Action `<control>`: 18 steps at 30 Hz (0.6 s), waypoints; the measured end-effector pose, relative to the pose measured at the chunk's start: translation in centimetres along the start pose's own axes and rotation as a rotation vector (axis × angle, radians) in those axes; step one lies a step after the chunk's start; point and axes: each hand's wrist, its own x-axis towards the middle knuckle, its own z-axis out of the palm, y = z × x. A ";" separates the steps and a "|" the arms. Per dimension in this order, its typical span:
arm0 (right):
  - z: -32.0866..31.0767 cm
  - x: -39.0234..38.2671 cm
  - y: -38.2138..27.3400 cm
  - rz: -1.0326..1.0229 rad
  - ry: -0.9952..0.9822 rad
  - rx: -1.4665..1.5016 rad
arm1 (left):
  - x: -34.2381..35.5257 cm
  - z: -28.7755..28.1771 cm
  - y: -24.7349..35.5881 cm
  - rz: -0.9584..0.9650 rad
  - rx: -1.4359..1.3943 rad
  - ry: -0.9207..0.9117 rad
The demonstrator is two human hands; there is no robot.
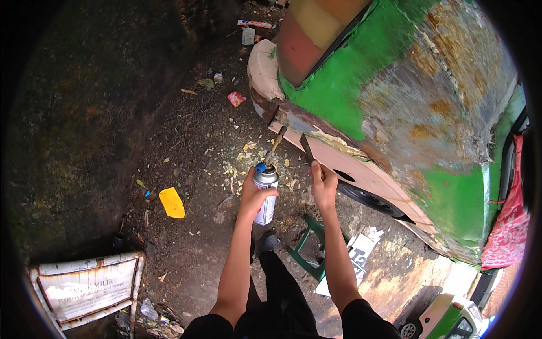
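My left hand (252, 193) is wrapped round the white and silver canister of a gas torch (267, 179). The torch has a blue fitting, and its brass-coloured nozzle slants up toward the lower edge of the car body (350, 148). No flame can be made out. Held in my right hand (324, 186) is a scraper (306, 147), its dark flat blade tipped up close to the same edge. The bodywork there is ragged, with layers of pale pink, brown and green. Farther up, green paint gives way to a large bare grey and rusty patch.
Paint flakes (243, 161) litter the dirt below the car. A green plastic stool (309, 248) and a white printed board (361, 251) lie near my legs. A rusty-framed sign (84, 288) stands at the lower left; a yellow piece (171, 203) lies nearby. Another car (449, 319) is at lower right.
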 end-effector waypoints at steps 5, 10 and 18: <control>0.5 0.6 -0.8 -0.085 0.026 -0.006 | 0.4 -0.1 -0.1 -0.012 -0.027 -0.009; 0.6 0.8 -1.8 -0.033 0.009 -0.036 | 0.6 -0.3 -0.2 -0.009 -0.001 -0.017; 1.1 1.3 -1.8 -0.065 0.031 -0.035 | 0.8 -0.5 -0.4 -0.012 0.029 -0.015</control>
